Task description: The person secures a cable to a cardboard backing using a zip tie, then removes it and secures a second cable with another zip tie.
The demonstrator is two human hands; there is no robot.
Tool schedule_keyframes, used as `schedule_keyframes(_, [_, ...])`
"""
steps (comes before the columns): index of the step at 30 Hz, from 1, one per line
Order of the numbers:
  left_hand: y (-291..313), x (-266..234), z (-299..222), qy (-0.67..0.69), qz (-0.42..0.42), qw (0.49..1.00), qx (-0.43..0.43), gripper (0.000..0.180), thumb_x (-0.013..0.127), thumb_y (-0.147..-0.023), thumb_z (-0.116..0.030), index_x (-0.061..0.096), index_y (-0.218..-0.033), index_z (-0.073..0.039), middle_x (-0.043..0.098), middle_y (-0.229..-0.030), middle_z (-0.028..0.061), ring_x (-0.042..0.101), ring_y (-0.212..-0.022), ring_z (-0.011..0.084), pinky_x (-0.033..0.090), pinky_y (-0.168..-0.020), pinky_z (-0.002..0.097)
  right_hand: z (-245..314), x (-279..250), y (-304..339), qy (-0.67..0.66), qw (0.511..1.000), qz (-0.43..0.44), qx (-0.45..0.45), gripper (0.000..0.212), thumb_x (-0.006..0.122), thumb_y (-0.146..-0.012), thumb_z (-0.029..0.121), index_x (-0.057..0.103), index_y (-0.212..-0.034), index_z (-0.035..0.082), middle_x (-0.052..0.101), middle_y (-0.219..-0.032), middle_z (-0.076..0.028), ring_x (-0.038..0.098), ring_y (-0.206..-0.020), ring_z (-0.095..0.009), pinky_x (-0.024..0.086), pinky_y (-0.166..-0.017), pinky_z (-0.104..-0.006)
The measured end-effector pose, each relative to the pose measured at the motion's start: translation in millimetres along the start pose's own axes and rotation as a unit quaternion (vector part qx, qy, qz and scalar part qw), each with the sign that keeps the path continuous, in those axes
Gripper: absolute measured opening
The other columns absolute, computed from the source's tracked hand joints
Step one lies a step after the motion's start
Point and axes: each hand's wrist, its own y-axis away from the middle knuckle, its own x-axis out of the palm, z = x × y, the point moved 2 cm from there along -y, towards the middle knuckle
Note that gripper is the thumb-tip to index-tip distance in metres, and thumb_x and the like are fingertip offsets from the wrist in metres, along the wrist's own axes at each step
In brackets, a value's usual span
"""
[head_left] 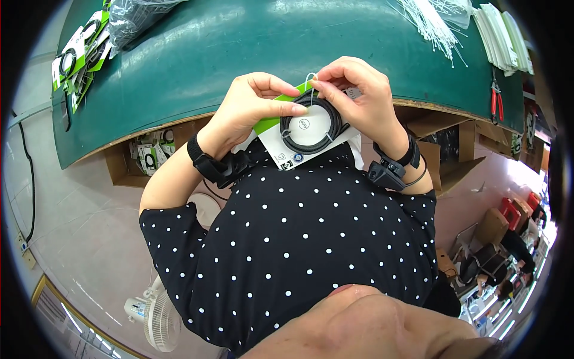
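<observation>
Head view: right fingers [336,72] pinch white tie [311,97]; left fingers [288,109] partly hidden, grip unclear.

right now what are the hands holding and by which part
The left hand holds the card near its green edge; the right hand pinches the white tie near the top of its loop.

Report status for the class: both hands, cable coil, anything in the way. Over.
Left hand at black cable coil, grip unclear. Right hand pinching white tie. Coil against white-and-green card. No obstruction seen.
</observation>
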Motion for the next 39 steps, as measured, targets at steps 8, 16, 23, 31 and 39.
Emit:
schedule_keyframes(8, [-1.4, 2.6, 1.3, -0.016, -0.014, 0.999, 0.031, 0.019, 0.075, -0.075, 0.004, 0.065, -0.091, 0.002, 0.069, -0.091, 0.0114, 0.067, -0.083, 0.0162, 0.055, -0.077, 0.0275, 5.4, 0.3, 3.8, 0.023, 0.998, -0.012, -0.051, 0.008, 0.071, -0.079, 0.002, 0.064, -0.082, 0.0, 0.064, -0.077, -0.005, 0.06, -0.061, -0.011, 0.048, -0.053, -0.0218])
schedule_keyframes(16, [-7.5, -0.8, 3.1, 0.007, -0.033, 0.999, 0.037, 0.022, 0.079, -0.073, -0.004, 0.067, -0.089, 0.003, 0.07, -0.088, 0.0122, 0.067, -0.08, 0.015, 0.054, -0.074, 0.0264, 6.6, -0.3, 4.0, 0.082, 0.994, -0.003, -0.069, 0.01, 0.073, -0.077, -0.002, 0.065, -0.082, -0.001, 0.064, -0.079, -0.003, 0.054, -0.062, -0.006, 0.041, -0.05, -0.018])
schedule_keyframes(23, [-13.9, -4.6, 5.3, 0.041, -0.045, 0.998, 0.0, 0.021, 0.079, -0.073, -0.004, 0.067, -0.089, 0.004, 0.069, -0.086, 0.0121, 0.066, -0.077, 0.016, 0.055, -0.073, 0.0273, 5.5, 6.7, -0.1, 0.142, 0.981, -0.052, -0.122, 0.011, 0.074, -0.075, -0.002, 0.065, -0.08, 0.0, 0.064, -0.075, -0.002, 0.05, -0.055, -0.006, 0.039, -0.047, -0.0186])
schedule_keyframes(31, [-20.8, -5.1, 6.8, 0.061, -0.056, 0.997, -0.01, 0.015, 0.074, -0.076, 0.0, 0.066, -0.088, 0.002, 0.068, -0.086, 0.0123, 0.067, -0.076, 0.0164, 0.056, -0.07, 0.0275, 10.0, 2.7, 4.1, 0.182, 0.98, -0.008, -0.079, 0.01, 0.072, -0.077, -0.002, 0.065, -0.083, 0.001, 0.062, -0.076, -0.002, 0.045, -0.054, -0.004, 0.035, -0.046, -0.0192])
schedule_keyframes(39, [-20.4, -5.2, 9.3, 0.093, -0.034, 0.995, -0.022, 0.022, 0.078, -0.072, -0.002, 0.067, -0.09, 0.004, 0.068, -0.087, 0.0135, 0.067, -0.075, 0.0171, 0.056, -0.068, 0.0281, 15.8, -6.9, 7.7, 0.114, 0.991, 0.068, 0.032, 0.01, 0.071, -0.078, -0.002, 0.064, -0.084, 0.0, 0.063, -0.08, -0.001, 0.046, -0.058, -0.002, 0.034, -0.048, -0.0173])
